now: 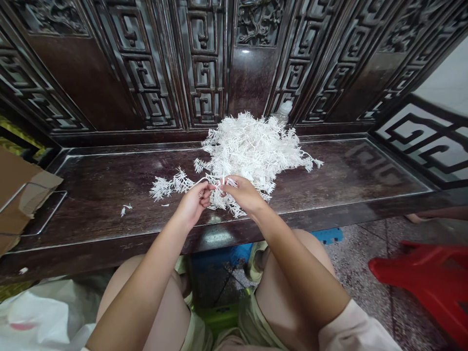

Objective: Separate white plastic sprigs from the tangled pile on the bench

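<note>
A large heap of white plastic artificial sprigs [256, 146] lies tangled on the dark wooden bench. At its front edge, my left hand [197, 197] pinches the thin stem of a white sprig [171, 185], whose bushy tips rest on the wood to the left. My right hand [242, 191] is closed close beside it, fingertips on white stems in front of the heap. The fingertips of both hands nearly meet. Exactly which stems the right fingers grip is partly hidden.
Behind the heap stands a clear bottle with a white cap [285, 109] against the carved wooden backrest [248, 78]. A cardboard box [18, 190] and wire frame [54, 209] sit at left. Small white scraps [125, 209] lie on the bench. A red stool [427, 278] stands at right.
</note>
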A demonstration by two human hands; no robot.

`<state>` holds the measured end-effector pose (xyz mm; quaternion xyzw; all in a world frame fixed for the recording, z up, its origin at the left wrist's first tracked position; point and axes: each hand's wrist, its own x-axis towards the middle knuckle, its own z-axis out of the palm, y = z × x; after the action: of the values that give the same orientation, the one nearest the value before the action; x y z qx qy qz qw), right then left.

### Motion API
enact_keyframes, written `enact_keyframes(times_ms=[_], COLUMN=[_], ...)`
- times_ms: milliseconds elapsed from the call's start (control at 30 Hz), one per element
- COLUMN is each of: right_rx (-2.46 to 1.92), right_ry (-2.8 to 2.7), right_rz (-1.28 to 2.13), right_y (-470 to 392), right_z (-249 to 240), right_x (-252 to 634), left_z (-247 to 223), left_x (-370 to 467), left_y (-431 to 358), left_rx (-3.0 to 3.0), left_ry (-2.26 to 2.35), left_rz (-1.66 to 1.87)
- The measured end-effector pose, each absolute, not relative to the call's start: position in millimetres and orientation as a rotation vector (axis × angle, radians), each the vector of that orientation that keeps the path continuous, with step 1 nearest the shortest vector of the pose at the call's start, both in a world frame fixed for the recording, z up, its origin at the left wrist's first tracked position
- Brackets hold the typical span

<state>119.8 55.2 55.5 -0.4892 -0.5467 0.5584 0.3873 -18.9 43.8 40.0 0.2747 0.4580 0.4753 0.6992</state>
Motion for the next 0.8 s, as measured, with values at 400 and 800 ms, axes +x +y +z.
enact_keyframes(times_ms=[400,800], right_rx=[-1.269,-1.222], right_ry=[-1.539,-1.537], right_rz=[1.263,1.29], right_y=[56.2,55.8], right_z=[50.0,53.1], right_x=[121.0,116.7], left_z=[46.0,37.6], left_x=[-19.6,-14.4], left_y=[38.2,41.4], left_rx=[1.443,1.351], left_ry=[1.345,1.269], left_rz=[0.832,0.977])
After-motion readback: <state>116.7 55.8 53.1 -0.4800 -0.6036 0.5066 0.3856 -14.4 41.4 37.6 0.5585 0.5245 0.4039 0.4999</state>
